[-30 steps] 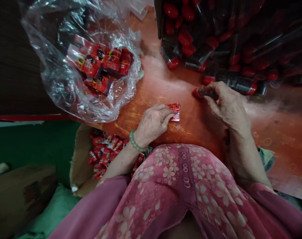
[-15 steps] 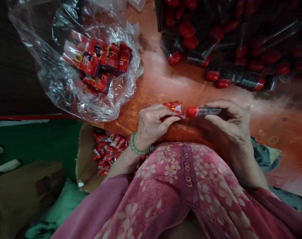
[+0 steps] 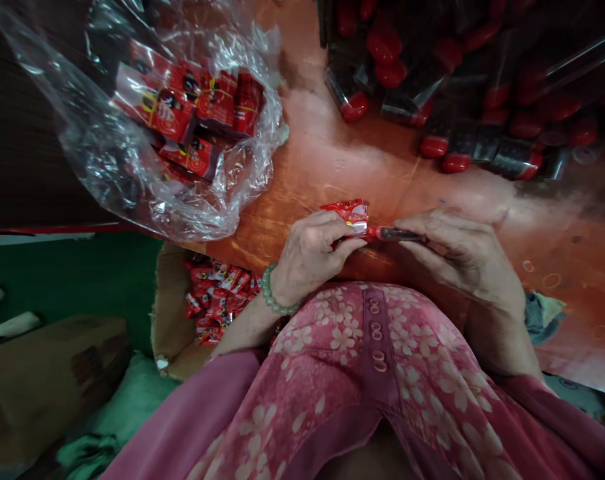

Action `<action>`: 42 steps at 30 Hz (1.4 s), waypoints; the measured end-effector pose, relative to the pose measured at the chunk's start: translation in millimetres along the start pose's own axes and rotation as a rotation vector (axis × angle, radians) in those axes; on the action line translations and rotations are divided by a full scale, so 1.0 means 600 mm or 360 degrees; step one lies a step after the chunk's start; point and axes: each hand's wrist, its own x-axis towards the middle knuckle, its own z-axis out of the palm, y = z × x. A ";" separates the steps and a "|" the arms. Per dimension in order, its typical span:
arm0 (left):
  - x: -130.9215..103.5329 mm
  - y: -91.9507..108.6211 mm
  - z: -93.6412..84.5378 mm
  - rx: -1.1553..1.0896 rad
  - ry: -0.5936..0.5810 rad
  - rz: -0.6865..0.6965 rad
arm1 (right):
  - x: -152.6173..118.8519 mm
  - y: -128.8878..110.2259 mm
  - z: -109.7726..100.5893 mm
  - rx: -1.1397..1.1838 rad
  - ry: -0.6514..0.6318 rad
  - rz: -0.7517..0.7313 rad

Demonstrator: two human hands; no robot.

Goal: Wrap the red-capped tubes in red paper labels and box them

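Observation:
My left hand pinches a small red printed wrapper above the orange table. My right hand grips a dark slim tube with a red cap, held level. The tube's red end sits at the wrapper's mouth, touching it. A green bead bracelet circles my left wrist. Both hands meet just in front of my pink flowered top.
A clear plastic bag with bundled red wrappers lies at the upper left. A heap of red-capped tubes fills the upper right. A cardboard box with several filled red packets stands below the table edge, left of me.
My right hand took a tube from the heap and brought it leftward to the wrapper. The red cap has now gone partly into the wrapper's opening.

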 end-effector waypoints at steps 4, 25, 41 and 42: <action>-0.002 -0.004 -0.005 -0.0037 -0.0060 -0.0054 | 0.007 -0.002 -0.013 -0.0006 -0.0095 0.0009; -0.005 0.007 -0.019 -0.0084 -0.0110 0.0217 | 0.012 -0.023 0.026 0.0329 0.0082 -0.0011; -0.041 0.009 -0.013 -0.1598 -0.0043 -0.1106 | -0.008 -0.006 0.085 0.1513 0.0337 0.0817; -0.042 0.010 -0.006 -0.1730 -0.0010 -0.1172 | -0.006 -0.005 0.089 0.1578 0.0342 0.0826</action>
